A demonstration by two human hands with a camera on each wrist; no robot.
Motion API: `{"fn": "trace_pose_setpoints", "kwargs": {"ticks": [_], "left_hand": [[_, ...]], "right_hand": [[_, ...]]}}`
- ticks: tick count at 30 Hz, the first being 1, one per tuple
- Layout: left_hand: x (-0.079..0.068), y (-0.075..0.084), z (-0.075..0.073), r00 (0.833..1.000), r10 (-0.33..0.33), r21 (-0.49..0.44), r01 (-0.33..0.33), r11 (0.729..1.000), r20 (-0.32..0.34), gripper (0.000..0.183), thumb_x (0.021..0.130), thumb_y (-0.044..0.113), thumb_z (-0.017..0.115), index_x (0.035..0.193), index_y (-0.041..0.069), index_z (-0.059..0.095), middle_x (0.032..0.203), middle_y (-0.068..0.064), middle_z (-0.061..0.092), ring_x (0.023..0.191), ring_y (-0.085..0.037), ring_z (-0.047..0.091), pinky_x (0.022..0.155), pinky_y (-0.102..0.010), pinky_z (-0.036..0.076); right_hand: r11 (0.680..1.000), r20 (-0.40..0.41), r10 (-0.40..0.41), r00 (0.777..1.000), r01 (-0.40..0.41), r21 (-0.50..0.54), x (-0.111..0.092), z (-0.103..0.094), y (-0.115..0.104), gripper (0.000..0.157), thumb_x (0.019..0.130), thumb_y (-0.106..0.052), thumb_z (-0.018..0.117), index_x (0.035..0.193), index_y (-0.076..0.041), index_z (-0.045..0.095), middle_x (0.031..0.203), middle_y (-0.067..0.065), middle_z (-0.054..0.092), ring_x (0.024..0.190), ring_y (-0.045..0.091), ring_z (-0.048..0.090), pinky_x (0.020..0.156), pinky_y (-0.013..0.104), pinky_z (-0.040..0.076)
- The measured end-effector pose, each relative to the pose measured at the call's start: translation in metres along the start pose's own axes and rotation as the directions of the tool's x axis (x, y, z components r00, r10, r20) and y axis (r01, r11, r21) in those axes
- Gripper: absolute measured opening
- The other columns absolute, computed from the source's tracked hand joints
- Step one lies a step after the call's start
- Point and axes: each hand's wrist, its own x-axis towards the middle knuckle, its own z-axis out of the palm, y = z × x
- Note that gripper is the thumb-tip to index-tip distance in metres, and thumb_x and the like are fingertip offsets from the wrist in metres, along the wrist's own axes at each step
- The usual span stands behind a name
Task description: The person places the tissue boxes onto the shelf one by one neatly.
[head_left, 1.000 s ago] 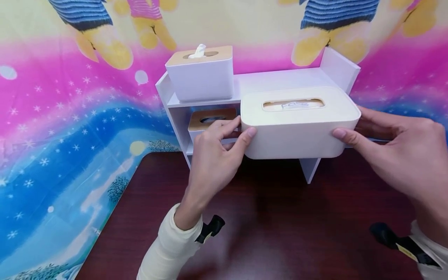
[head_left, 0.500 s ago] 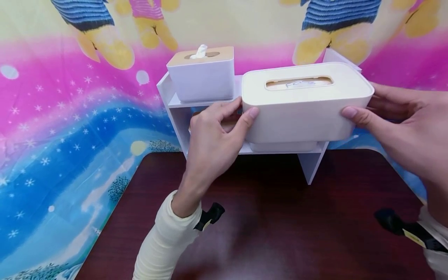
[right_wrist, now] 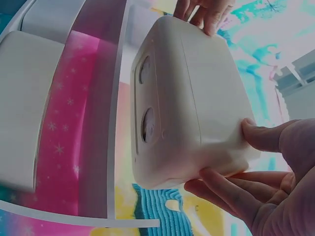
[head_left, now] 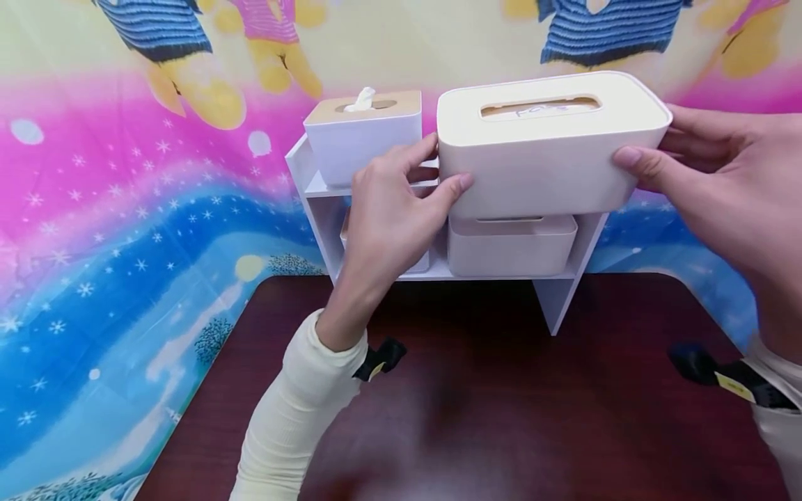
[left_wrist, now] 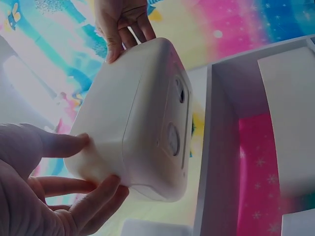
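A cream tissue box (head_left: pixel 539 170) with a slotted top is held up level between both hands, in front of the shelf's right half. My left hand (head_left: pixel 395 216) grips its left end, thumb on the front face and fingers round the side. At the opposite end my right hand (head_left: pixel 727 160) grips it the same way. Two round holes show in the underside of the cream tissue box (left_wrist: pixel 147 113) in the left wrist view. The white shelf (head_left: pixel 554 306) behind bears a wood-topped tissue box (head_left: pixel 363 142) on its upper board, left side.
On the lower board stands another cream tissue box (head_left: pixel 510 250), below the held one. A second wood-topped box (head_left: pixel 418 266) beside it is mostly hidden by the left hand. The shelf stands on a dark wooden table (head_left: pixel 501 410) before a patterned cloth (head_left: pixel 156 209).
Both hands have raised the cream tissue box, from in front of the lower board to the height of the upper one. The cream box on the lower board has come into view.
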Motion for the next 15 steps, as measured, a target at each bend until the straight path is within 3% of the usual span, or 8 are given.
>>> {"fn": "trace_pose_setpoints", "kwargs": {"ticks": [3,5,11,15], "left_hand": [[0.007,-0.002,0.004,1.000,0.004,0.017,-0.004,1.000,-0.014,0.047,0.094,0.017,0.085,0.139,0.013,0.074,0.129,-0.009,0.077,0.108,-0.016,0.080,0.093,-0.028,0.065],[0.012,-0.003,0.006,1.000,0.000,0.036,0.001,0.999,-0.022,0.045,0.095,0.018,0.084,0.139,0.013,0.074,0.128,-0.008,0.078,0.108,-0.016,0.080,0.093,-0.028,0.065],[0.025,-0.006,0.015,0.999,-0.012,0.065,0.014,0.998,-0.032,0.041,0.097,0.015,0.081,0.138,0.011,0.074,0.128,-0.008,0.079,0.111,-0.017,0.080,0.096,-0.025,0.063],[0.034,-0.008,0.022,0.999,-0.014,0.079,0.018,0.997,-0.043,0.036,0.099,0.013,0.079,0.134,0.011,0.076,0.125,-0.008,0.080,0.113,-0.016,0.079,0.095,-0.022,0.062]], "right_hand": [[0.998,0.001,0.063,0.998,-0.063,-0.028,0.003,0.001,-0.006,0.058,0.099,-0.043,0.076,0.153,-0.046,0.054,0.155,-0.007,0.060,0.138,0.020,0.064,0.090,0.003,0.050],[0.997,0.008,0.071,0.997,-0.071,0.015,0.006,0.002,-0.009,0.058,0.097,-0.042,0.078,0.151,-0.043,0.057,0.154,-0.006,0.061,0.135,0.015,0.066,0.090,0.005,0.051],[0.980,0.035,0.045,0.998,-0.051,0.191,0.020,0.005,-0.013,0.055,0.094,-0.026,0.084,0.145,-0.029,0.066,0.141,0.000,0.071,0.095,-0.013,0.075,0.074,0.004,0.054],[0.984,0.034,0.044,0.998,-0.050,0.172,0.028,0.007,-0.014,0.053,0.095,-0.028,0.083,0.146,-0.029,0.066,0.143,0.001,0.069,0.101,-0.009,0.075,0.074,0.003,0.053]]}}
